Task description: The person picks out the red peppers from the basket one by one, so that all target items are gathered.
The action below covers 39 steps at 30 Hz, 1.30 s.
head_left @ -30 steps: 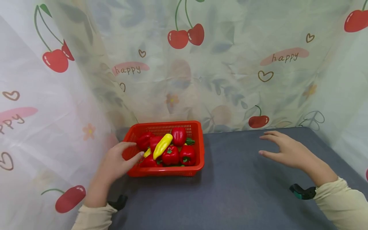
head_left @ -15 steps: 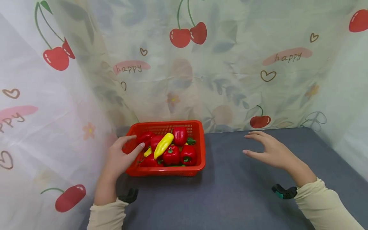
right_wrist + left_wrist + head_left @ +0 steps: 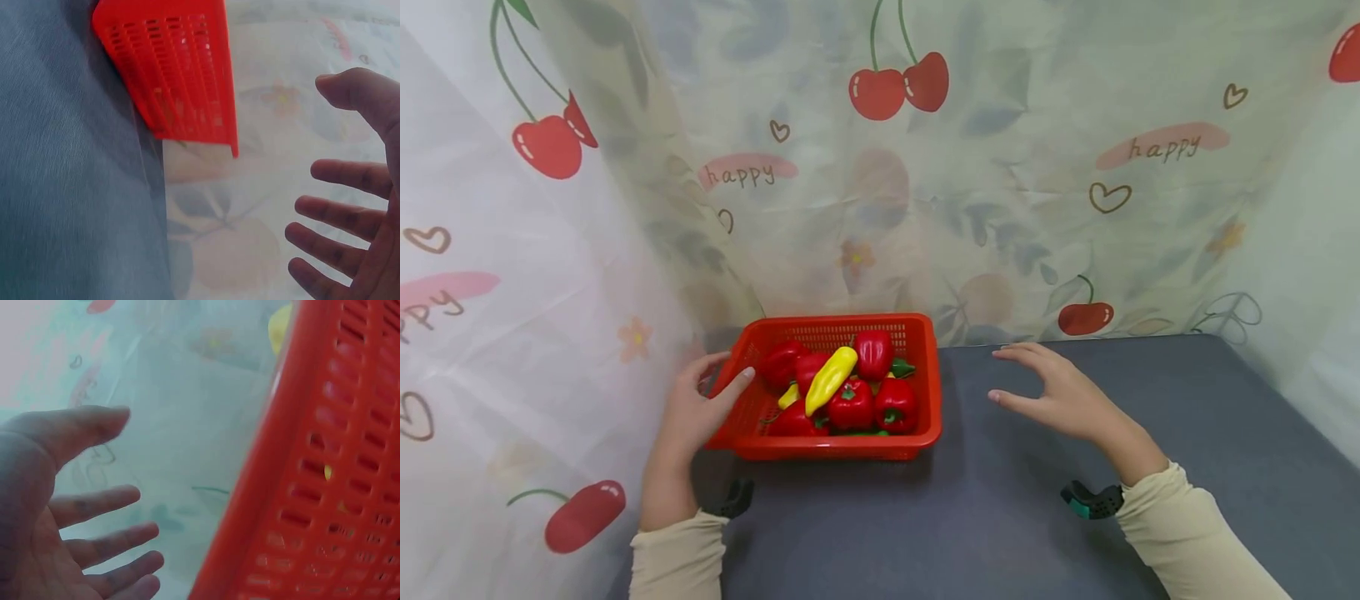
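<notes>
A red plastic basket (image 3: 835,448) stands at the back left of the table, filled with several red bell peppers (image 3: 852,405) and a long yellow pepper (image 3: 831,381) lying on top. My left hand (image 3: 694,410) is at the basket's left side, thumb and fingers spread; the left wrist view shows a gap between the fingers (image 3: 115,537) and the basket's wall (image 3: 300,487). To the right of the basket hovers my right hand (image 3: 1060,390), its fingers apart and holding nothing. In the right wrist view that hand (image 3: 356,206) is clear of the basket (image 3: 181,75).
The dark grey table (image 3: 985,517) runs along a patterned curtain (image 3: 1000,192) at the back. Another curtain side (image 3: 550,350) hangs close by the left hand. A green pepper (image 3: 902,367) shows at the basket's right.
My right hand has moved left, toward the basket. The left hand first shifted slightly right, then back left beside the basket's edge. The basket and peppers keep their places on the table.
</notes>
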Motion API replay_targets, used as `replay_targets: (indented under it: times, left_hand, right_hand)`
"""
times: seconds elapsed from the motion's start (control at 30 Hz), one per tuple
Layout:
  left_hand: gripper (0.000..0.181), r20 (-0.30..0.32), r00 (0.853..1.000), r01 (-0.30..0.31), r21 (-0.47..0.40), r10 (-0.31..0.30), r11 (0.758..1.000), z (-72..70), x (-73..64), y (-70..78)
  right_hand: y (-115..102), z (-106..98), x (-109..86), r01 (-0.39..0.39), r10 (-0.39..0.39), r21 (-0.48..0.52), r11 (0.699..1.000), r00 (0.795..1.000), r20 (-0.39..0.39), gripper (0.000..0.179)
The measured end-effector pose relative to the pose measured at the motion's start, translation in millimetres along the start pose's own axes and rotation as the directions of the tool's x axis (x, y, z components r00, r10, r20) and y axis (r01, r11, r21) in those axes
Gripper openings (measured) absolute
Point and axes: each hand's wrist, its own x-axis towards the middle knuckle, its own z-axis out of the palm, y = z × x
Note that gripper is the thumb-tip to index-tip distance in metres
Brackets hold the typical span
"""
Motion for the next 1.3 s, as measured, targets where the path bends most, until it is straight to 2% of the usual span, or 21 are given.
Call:
replay_targets:
  times: [0.13,0.27,0.37,0.47,0.57,0.77,0.93,1.1,1.2,1.3]
  left_hand:
    - [0.067,0.038,0.998,0.049,-0.014,-0.048,0.999,-7.0,2.3,-7.3]
    - [0.072,0.069,0.989,0.133,-0.051,-0.129,0.99,-11.9,3.4,-10.5]
    - [0.073,0.066,0.982,0.184,-0.082,-0.178,0.98,-14.6,3.8,-12.8]
    - [0.072,0.053,0.978,0.207,-0.123,-0.202,0.97,-17.6,4.3,-18.0]
    - [0.07,0.047,0.976,0.219,-0.161,-0.215,0.962,-20.4,5.7,-25.5]
    - [0.068,0.034,0.969,0.246,-0.276,-0.246,0.929,-20.0,12.0,-41.3]
    - [0.065,0.029,0.969,0.244,-0.293,-0.246,0.925,-18.1,17.0,-49.5]
    - [0.065,0.079,0.961,0.277,-0.3,-0.266,0.913,-17.0,18.4,-55.0]
    - [0.064,0.102,0.956,0.292,-0.334,-0.274,0.896,-15.2,18.3,-57.6]
    - [0.06,0.097,0.957,0.288,-0.385,-0.272,0.877,-13.2,18.0,-59.9]
  right_hand:
    - [-8.7,8.1,7.9,0.019,-0.019,0.034,0.999,1.0,0.0,0.065]
    - [-17.7,16.9,16.1,0.03,-0.031,0.068,0.997,0.999,0.009,0.065]
    - [-23.0,24.9,21.9,0.048,-0.049,0.091,0.995,0.999,0.012,0.064]
    - [-27.7,32.9,28.1,0.074,-0.075,0.107,0.992,0.997,0.011,0.063]
    - [-33.3,38.7,33.4,0.095,-0.098,0.125,0.988,0.995,0.019,0.063]
    - [-41.5,48.8,41.1,0.111,-0.119,0.149,0.983,0.992,0.044,0.059]
    - [-48.3,55.5,46.5,0.118,-0.127,0.154,0.981,0.991,0.048,0.057]
    - [-55.0,61.6,51.6,0.112,-0.127,0.174,0.978,0.989,0.078,0.059]
    - [-56.7,65.8,54.7,0.113,-0.131,0.181,0.977,0.987,0.094,0.06]
    - [-58.5,71.0,58.7,0.126,-0.146,0.181,0.975,0.984,0.103,0.06]
